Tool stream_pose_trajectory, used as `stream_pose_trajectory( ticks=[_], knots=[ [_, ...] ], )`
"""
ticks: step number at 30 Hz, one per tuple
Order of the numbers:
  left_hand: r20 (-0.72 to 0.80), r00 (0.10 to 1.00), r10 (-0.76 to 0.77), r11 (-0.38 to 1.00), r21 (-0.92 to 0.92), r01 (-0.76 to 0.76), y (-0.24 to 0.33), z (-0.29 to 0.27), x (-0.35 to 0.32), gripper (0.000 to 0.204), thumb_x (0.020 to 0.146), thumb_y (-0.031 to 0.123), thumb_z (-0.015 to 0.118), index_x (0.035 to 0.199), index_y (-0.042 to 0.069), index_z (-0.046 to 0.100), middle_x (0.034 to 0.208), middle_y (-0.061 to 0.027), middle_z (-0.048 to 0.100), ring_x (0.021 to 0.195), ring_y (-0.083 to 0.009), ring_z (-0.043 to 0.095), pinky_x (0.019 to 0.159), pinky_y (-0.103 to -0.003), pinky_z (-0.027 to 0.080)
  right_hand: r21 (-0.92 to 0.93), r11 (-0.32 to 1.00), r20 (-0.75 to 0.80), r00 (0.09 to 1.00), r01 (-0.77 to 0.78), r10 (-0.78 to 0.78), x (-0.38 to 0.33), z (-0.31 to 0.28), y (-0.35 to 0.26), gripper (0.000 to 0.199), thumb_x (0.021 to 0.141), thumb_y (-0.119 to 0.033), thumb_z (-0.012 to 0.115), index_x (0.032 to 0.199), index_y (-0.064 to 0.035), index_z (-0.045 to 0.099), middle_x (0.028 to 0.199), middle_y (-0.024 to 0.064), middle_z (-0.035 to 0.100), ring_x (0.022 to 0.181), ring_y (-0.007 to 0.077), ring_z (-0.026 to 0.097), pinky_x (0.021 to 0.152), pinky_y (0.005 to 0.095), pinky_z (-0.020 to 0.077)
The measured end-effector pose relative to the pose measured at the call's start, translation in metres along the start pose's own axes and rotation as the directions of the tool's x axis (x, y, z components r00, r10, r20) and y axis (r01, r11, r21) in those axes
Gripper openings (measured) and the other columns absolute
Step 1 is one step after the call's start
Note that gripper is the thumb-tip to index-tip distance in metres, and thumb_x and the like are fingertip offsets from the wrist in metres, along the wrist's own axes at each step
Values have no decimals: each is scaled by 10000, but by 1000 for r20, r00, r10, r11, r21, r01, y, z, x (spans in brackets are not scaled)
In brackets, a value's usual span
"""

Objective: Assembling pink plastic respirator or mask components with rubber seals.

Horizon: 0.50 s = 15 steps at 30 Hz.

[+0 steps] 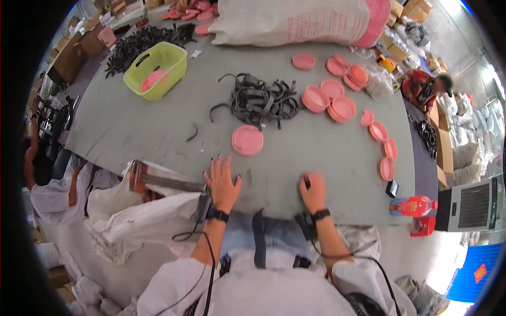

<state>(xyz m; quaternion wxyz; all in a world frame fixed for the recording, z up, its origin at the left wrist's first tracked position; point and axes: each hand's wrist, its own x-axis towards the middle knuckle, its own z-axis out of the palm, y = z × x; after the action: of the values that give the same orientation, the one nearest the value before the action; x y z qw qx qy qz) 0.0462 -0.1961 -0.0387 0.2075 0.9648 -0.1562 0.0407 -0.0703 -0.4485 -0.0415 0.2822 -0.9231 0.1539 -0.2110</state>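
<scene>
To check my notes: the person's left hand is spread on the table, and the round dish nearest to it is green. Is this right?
Not quite: the round dish is pink, not green, as the head view shows; the left hand is spread on the table.

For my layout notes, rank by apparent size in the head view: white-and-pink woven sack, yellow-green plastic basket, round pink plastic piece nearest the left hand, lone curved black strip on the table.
Woven sack
Plastic basket
Pink piece
Black strip
</scene>
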Motion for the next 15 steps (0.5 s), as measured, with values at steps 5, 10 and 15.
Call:
stream_pose_trajectory(
  ticks=[5,10,15],
  knots=[
    [-90,996,18,998,55,-13,-29,4,-23,512,793,278,615,1263,127,479,1390,-100,376,1296,-328,325,1038,-598,222,48,998,35,998,41,-43,-23,12,-19,122,771,-104,630,888,-71,637,762,81,586,773,268,539,746,388,425],
    [-317,947,52,763,-600,-243,-13,-7,-55,215,801,197,608,979,79,630,1060,-79,619,1005,-260,563,883,-400,411,265,964,52,999,-1,-13,-33,3,-8,149,815,-143,624,892,-18,649,766,105,624,703,222,573,662,340,465],
    [-428,777,461,-301,-899,-317,96,-147,-152,334,915,334,504,897,25,631,926,-148,637,825,-275,587,766,-360,421,251,967,-8,999,38,-37,-23,7,9,176,826,-167,611,902,-12,647,731,113,624,664,217,583,661,331,476]
  ],
)
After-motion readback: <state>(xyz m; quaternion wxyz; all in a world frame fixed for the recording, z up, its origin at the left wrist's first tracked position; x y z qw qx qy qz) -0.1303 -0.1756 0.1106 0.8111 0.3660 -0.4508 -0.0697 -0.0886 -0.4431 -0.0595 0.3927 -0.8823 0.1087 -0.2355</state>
